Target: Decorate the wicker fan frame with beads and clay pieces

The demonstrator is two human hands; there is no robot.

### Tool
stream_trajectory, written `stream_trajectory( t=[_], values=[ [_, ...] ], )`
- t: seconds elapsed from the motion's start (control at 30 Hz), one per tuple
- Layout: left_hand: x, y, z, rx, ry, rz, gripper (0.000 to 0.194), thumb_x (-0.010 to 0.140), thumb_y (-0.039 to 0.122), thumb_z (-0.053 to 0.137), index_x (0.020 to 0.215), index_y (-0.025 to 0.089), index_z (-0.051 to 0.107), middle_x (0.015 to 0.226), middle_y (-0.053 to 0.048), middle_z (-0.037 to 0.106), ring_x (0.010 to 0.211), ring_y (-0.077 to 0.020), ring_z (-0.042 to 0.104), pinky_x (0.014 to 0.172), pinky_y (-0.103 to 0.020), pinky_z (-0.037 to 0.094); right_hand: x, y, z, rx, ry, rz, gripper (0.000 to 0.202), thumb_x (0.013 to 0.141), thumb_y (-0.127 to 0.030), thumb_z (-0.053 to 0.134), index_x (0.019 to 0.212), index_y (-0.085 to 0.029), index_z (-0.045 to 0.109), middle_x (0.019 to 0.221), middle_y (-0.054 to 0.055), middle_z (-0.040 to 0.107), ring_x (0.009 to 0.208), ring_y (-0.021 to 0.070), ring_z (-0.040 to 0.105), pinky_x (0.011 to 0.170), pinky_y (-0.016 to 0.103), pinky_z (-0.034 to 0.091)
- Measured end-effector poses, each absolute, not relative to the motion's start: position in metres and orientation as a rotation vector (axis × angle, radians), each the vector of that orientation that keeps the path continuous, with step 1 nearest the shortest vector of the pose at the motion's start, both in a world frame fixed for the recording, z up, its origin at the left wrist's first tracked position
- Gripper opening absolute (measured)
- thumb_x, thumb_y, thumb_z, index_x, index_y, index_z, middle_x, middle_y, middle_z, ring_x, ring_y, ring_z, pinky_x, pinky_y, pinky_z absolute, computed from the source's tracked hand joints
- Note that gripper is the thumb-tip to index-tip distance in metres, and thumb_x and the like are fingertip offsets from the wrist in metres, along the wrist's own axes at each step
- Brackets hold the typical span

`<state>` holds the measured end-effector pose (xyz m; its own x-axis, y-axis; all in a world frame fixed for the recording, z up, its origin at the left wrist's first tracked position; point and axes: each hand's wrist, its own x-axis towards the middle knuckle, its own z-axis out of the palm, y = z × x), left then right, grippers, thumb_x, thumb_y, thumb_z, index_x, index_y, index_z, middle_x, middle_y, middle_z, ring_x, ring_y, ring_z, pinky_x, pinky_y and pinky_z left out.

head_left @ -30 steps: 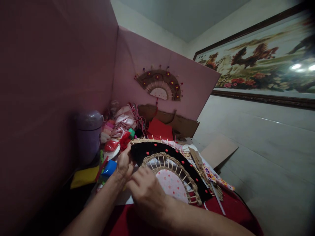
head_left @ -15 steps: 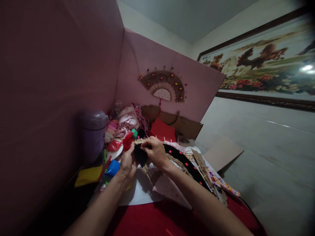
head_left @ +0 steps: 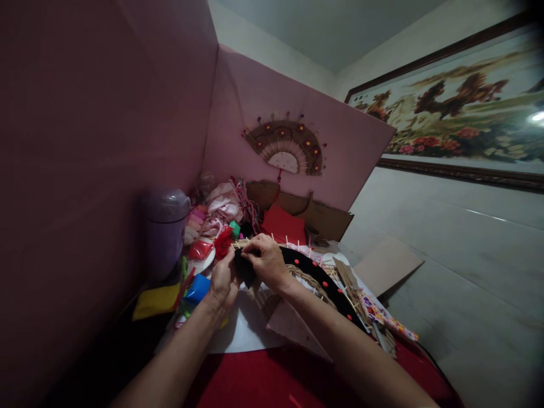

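A half-round handmade fan (head_left: 335,296) lies before me, with a black band, red dots along it, pale sticks poking out past the rim and twisted cord on its inner side. My left hand (head_left: 223,281) grips the fan's left end, thumb on the black band. My right hand (head_left: 267,262) is closed in a pinch against the band close to the left thumb; whatever is between its fingertips is too small or hidden. A pale spotted piece (head_left: 293,334) at the fan's base shows partly behind my right forearm.
Bags of red clay (head_left: 199,249), a blue packet (head_left: 198,289) and a yellow packet (head_left: 156,302) lie left. A lilac container (head_left: 166,241) stands behind them. Red sheets (head_left: 284,224) and cardboard (head_left: 329,222) are at the back. Another fan (head_left: 289,144) hangs on the pink board.
The whole view has shifted slightly. Both hands stay at the fan's left end, and the black band there looks bent a little differently under the right fingertips.
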<state>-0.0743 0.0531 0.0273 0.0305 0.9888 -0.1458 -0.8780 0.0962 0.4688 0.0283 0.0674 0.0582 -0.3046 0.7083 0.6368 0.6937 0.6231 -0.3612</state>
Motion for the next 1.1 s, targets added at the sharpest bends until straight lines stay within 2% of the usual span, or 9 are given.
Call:
stream_trajectory(
  t=[0.2, 0.33, 0.43, 0.57, 0.8, 0.93, 1.1],
  values=[
    [-0.073, 0.054, 0.026, 0.280, 0.486, 1.476, 0.027, 0.090, 0.023, 0.042, 0.093, 0.009, 0.065, 0.076, -0.008, 0.070, 0.070, -0.0164, 0.066, 0.064, -0.025, 0.054, 0.032, 0.064, 0.055, -1.058, -2.075, -0.041, 0.015, 0.076, -0.008, 0.061, 0.075, -0.020, 0.069, 0.077, 0.002, 0.058, 0.079, 0.0159, 0.051, 0.072, 0.029, 0.039],
    [-0.073, 0.054, 0.027, 0.264, 0.502, 1.488, 0.025, 0.089, 0.021, 0.044, 0.091, 0.010, 0.066, 0.074, -0.007, 0.070, 0.065, -0.0144, 0.065, 0.061, -0.023, 0.053, 0.039, 0.058, 0.056, -1.012, -2.090, -0.103, 0.018, 0.081, -0.012, 0.057, 0.089, -0.021, 0.070, 0.084, 0.004, 0.059, 0.082, 0.0171, 0.050, 0.073, 0.030, 0.040],
    [-0.073, 0.053, 0.028, 0.271, 0.513, 1.483, 0.026, 0.090, 0.021, 0.043, 0.085, 0.010, 0.066, 0.070, -0.007, 0.069, 0.060, -0.0133, 0.063, 0.055, -0.022, 0.052, 0.044, 0.052, 0.057, -1.004, -2.189, -0.284, 0.023, 0.081, -0.014, 0.056, 0.099, -0.022, 0.068, 0.088, 0.005, 0.058, 0.084, 0.0190, 0.048, 0.074, 0.031, 0.039],
    [-0.073, 0.052, 0.030, 0.248, 0.511, 1.492, 0.026, 0.090, 0.019, 0.043, 0.080, 0.010, 0.065, 0.067, -0.007, 0.069, 0.057, -0.0123, 0.062, 0.056, -0.020, 0.050, 0.047, 0.047, 0.057, -0.991, -2.345, -0.579, 0.026, 0.084, -0.019, 0.055, 0.108, -0.023, 0.064, 0.092, 0.007, 0.057, 0.085, 0.0209, 0.045, 0.074, 0.034, 0.038],
    [-0.073, 0.052, 0.031, 0.243, 0.483, 1.464, 0.027, 0.090, 0.019, 0.041, 0.081, 0.010, 0.065, 0.066, -0.005, 0.068, 0.056, -0.0111, 0.061, 0.055, -0.020, 0.049, 0.043, 0.049, 0.052, -0.972, -2.424, -0.902, 0.025, 0.088, -0.023, 0.051, 0.110, -0.016, 0.061, 0.099, 0.011, 0.058, 0.093, 0.0248, 0.044, 0.079, 0.037, 0.036],
    [-0.073, 0.052, 0.031, 0.248, 0.498, 1.474, 0.026, 0.090, 0.018, 0.042, 0.083, 0.009, 0.066, 0.063, -0.005, 0.068, 0.053, -0.0106, 0.060, 0.056, -0.020, 0.049, 0.045, 0.049, 0.052, -0.948, -2.435, -0.908, 0.026, 0.089, -0.022, 0.050, 0.112, -0.015, 0.059, 0.101, 0.011, 0.058, 0.096, 0.0250, 0.043, 0.081, 0.038, 0.036],
    [-0.073, 0.052, 0.030, 0.265, 0.495, 1.476, 0.026, 0.090, 0.021, 0.042, 0.083, 0.010, 0.065, 0.067, -0.005, 0.069, 0.057, -0.0116, 0.062, 0.055, -0.020, 0.050, 0.050, 0.047, 0.055, -0.998, -2.352, -0.760, 0.026, 0.088, -0.026, 0.052, 0.112, -0.020, 0.060, 0.096, 0.009, 0.058, 0.088, 0.0218, 0.044, 0.077, 0.036, 0.037]
  ],
)
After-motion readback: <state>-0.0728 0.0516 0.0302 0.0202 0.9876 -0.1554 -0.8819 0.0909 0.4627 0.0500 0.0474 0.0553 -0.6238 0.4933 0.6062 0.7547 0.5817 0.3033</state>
